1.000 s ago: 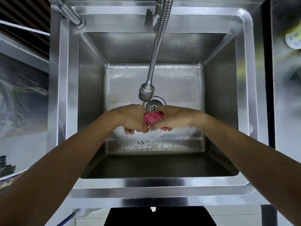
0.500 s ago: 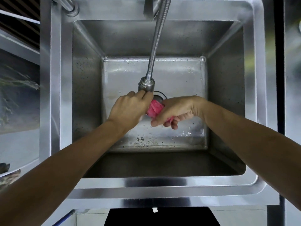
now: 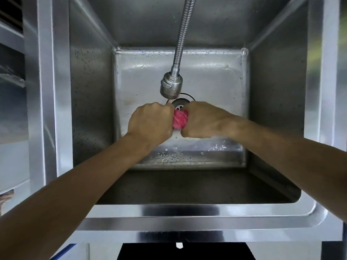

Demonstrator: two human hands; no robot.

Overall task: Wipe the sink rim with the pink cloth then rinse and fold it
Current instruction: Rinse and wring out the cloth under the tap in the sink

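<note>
The pink cloth (image 3: 180,120) is twisted into a tight roll over the middle of the steel sink basin. My left hand (image 3: 151,122) is fisted around its left end and my right hand (image 3: 203,120) around its right end, so only a short pink stretch shows between them. Both fists hover just below the faucet's spray head (image 3: 171,85) and in front of the drain (image 3: 181,102). The sink rim (image 3: 187,215) runs along the near edge, beneath my forearms.
A flexible metal faucet hose (image 3: 183,32) hangs down from the top into the basin. Water drops lie on the basin floor (image 3: 187,152) near the front. The sink's left rim (image 3: 47,91) and right rim (image 3: 326,91) frame the deep basin.
Half a second ago my left hand was up at the spray head; now it grips the cloth again beside the right hand. The view has moved closer to the basin.
</note>
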